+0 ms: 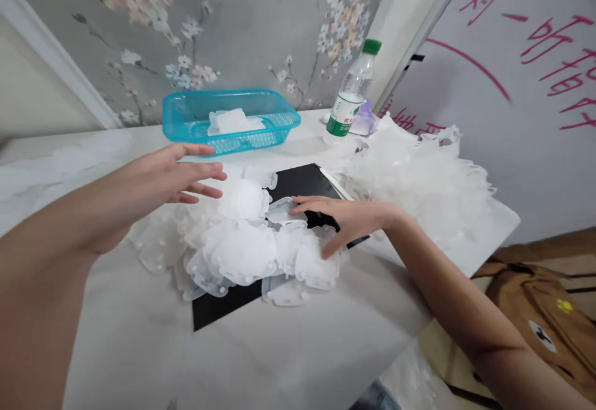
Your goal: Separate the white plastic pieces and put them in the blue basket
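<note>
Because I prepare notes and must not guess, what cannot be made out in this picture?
In the head view:
Lower layers of the white pieces: hidden by those on top.
Middle of the black sheet: covered by the pieces.
Whether the right hand presses on a piece: hidden under its fingers.
Purple thing: partly behind the bottle.
Brown bag: cut off by the right edge.

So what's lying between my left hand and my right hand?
In the head view, a heap of translucent white pieces lies between your left hand and right hand, partly covering a black sheet.
</note>
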Available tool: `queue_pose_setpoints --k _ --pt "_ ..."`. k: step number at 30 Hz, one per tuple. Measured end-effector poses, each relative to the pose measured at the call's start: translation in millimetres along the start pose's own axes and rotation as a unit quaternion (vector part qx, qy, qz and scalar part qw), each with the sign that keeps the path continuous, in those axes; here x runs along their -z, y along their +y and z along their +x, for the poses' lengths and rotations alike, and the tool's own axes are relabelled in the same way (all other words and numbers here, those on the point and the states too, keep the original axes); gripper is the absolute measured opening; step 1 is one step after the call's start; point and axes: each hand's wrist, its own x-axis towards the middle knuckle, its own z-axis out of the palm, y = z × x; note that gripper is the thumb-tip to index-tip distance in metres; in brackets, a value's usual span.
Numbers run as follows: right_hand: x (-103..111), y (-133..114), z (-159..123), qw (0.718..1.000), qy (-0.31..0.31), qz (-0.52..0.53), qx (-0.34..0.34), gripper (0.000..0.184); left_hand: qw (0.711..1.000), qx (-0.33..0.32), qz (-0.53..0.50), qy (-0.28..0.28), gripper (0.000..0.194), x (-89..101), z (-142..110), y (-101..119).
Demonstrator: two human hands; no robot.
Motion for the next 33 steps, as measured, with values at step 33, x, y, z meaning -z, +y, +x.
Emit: queue_pose_setpoints --k 33 --pt "-34 -19 21 0.933 0.204 0.297 0.022 0.029 0.987 -0.044 -0.11 -0.111 0.025 -75.0 17 -7"
